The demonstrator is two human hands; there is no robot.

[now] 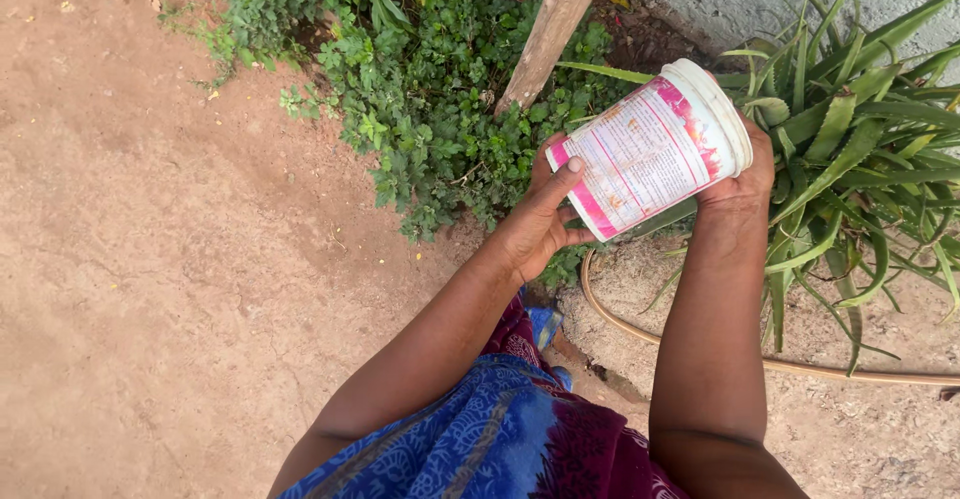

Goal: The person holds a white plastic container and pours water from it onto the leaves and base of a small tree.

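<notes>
I hold a white plastic tub (650, 149) tilted on its side between my 2 hands, above the leafy ground plants (430, 109). My left hand (535, 224) closes its fingers (572, 166) round the base; my right hand (745, 174) cups the lidded end, fingers hidden behind it. The tub looks light and stiff, its printed pink-and-white label smooth, perhaps slippery; gripping base and lid rim seems safest. A spiky aloe (860, 149) stands just right of my fingers.

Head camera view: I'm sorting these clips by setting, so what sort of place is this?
Most likely a home garden or yard: bare reddish soil, a spiky aloe-like plant, a hose. Both hands, left hand and right hand, hold a white-and-pink tub.
</notes>
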